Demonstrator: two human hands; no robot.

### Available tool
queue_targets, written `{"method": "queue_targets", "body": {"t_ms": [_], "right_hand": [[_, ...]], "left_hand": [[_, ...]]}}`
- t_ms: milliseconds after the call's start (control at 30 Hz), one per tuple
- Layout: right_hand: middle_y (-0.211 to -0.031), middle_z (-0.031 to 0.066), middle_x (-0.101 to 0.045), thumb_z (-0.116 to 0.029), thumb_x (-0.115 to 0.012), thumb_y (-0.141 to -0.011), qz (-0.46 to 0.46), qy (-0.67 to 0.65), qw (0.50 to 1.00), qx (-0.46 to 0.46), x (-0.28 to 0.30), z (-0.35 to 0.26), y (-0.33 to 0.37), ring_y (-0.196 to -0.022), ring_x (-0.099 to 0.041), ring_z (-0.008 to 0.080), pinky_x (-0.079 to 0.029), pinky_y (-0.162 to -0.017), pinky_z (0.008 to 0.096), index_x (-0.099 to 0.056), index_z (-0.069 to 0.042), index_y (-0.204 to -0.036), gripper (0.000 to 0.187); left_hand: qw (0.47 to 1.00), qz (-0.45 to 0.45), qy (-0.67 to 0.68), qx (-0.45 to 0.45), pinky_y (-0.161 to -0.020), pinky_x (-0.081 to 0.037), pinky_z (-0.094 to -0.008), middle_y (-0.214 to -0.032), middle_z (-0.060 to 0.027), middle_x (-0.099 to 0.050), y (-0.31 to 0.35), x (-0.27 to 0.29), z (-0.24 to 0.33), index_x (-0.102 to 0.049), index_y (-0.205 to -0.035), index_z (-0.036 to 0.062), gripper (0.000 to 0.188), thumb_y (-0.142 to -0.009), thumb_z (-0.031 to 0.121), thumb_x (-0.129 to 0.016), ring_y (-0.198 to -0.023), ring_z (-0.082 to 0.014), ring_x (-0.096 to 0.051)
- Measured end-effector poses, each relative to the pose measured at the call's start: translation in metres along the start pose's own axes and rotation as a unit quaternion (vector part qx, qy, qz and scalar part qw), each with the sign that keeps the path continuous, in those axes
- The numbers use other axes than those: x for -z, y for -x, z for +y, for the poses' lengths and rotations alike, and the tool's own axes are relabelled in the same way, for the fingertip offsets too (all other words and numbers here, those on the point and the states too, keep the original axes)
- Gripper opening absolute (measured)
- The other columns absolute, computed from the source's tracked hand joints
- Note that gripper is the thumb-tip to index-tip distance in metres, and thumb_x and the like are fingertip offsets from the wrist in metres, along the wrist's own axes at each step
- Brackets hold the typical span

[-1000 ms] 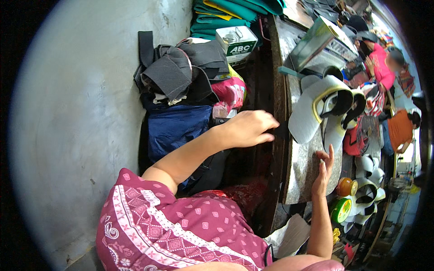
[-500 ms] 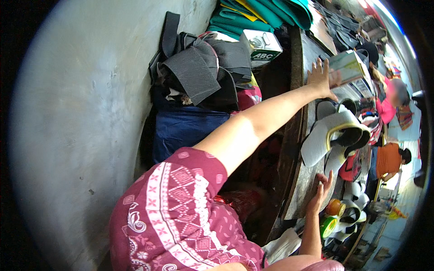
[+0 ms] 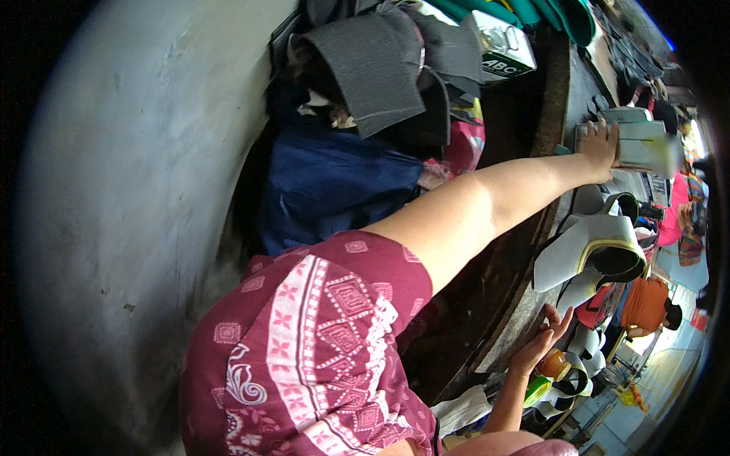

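Note:
My left hand [image 3: 601, 152] reaches out across the bench and rests against a pale rectangular tin [image 3: 642, 148], its fingers stretched and slightly apart. The tin's printed side faces the slippers. Beside it stand light grey slippers [image 3: 559, 254] with wide straps; yellowish trim edges one strap. Nearer to me, my right hand [image 3: 541, 342] is held over the bench with fingers apart and nothing in it. Close by are an orange jar [image 3: 555, 365] and a tub with a green lid [image 3: 537, 391].
The worn wooden bench [image 3: 506, 334] runs along my right. Dark grey foam sheets [image 3: 372, 72] lie over a blue bag [image 3: 334, 182] by the wall [image 3: 144, 190]. A white and green can [image 3: 502, 49] stands near them. Beyond the bench is a person in orange [image 3: 645, 304].
My view has shifted, and the foam sheets and blue bag appear larger. My left hand has come against the pale tin. My right hand stays open near the slippers.

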State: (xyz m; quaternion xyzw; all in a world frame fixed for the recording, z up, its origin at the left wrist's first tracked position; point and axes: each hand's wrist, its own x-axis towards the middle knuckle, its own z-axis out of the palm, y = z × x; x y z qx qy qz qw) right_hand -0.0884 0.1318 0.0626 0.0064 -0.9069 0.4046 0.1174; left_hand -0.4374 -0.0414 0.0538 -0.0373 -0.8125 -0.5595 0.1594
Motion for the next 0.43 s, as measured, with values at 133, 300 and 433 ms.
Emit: {"method": "queue_targets", "body": {"t_ms": [133, 300, 433], "right_hand": [[-0.116, 0.0084, -0.06, -0.072, -0.049, -0.083, 0.012, 0.002, 1.0, 0.01, -0.001, 0.008, -0.002, -0.104, -0.052, 0.0171, -0.032, -0.082, 0.031, -0.026, -0.007, -0.154, 0.099], [-0.114, 0.0087, -0.06, -0.062, -0.051, -0.087, -0.001, -0.068, 0.998, -0.011, -0.014, 0.018, -0.006, -0.107, -0.052, 0.0182, -0.033, -0.09, 0.034, -0.025, -0.007, -0.155, 0.091], [-0.106, 0.0077, -0.058, -0.051, -0.06, -0.087, 0.023, -0.108, 0.992, -0.058, -0.011, 0.016, -0.009, -0.092, -0.05, 0.0161, -0.036, -0.096, 0.0353, -0.028, -0.007, -0.153, 0.086]], "left_hand": [[0.998, -0.048, -0.035, -0.011, -0.113, -0.032, -0.0528, -0.153, -0.0335, -0.023, 0.0, 0.01, -0.009, -0.006, -0.153, -0.0032, 0.131, -0.063, 0.045, -0.088, -0.139, -0.0484, -0.03], [0.999, 0.011, 0.038, -0.037, -0.117, -0.027, -0.0432, -0.145, -0.0411, -0.03, 0.027, 0.04, -0.02, -0.01, -0.146, -0.0167, 0.117, -0.071, 0.036, -0.082, -0.138, -0.0473, -0.034], [0.95, 0.255, 0.103, -0.15, -0.099, -0.046, -0.0447, -0.119, -0.0248, -0.061, 0.059, 0.058, -0.017, -0.05, -0.133, 0.0006, 0.064, -0.076, 0.016, -0.072, -0.112, -0.0377, -0.06]]}}
